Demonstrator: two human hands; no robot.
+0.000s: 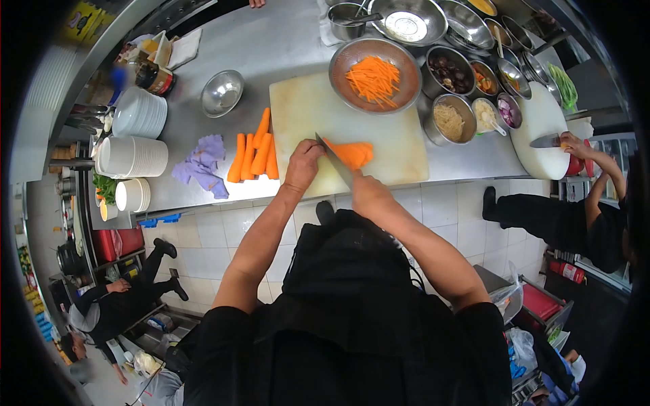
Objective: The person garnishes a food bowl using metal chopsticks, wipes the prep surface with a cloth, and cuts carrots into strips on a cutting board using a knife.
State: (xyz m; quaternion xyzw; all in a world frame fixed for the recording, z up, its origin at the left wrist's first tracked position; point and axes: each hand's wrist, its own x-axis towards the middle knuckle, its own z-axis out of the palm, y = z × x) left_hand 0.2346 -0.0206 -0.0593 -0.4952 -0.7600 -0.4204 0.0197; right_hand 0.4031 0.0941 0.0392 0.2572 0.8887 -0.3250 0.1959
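Note:
My right hand (371, 196) is wrapped round the handle of a knife (334, 159), whose blade points up and left over the cutting board (298, 101). Sliced carrot (353, 154) lies fanned out to the right of the blade. My left hand (305, 161) is beside the blade's tip on its left, fingers curled together; what they hold, if anything, is hidden. Several peeled carrots (259, 150) lie at the board's left edge, with a crumpled purple cloth (202, 165) farther left. Carrot strips (374, 80) fill part of a perforated metal bowl (408, 107) on the board's upper part.
An empty metal bowl (222, 93) and stacked white dishes (137, 158) stand at left. Metal bowls of ingredients (449, 118) crowd the upper right. At far right, a co-worker's hand (574, 145) holds a knife over another board (535, 152). Another person (122, 298) is at lower left.

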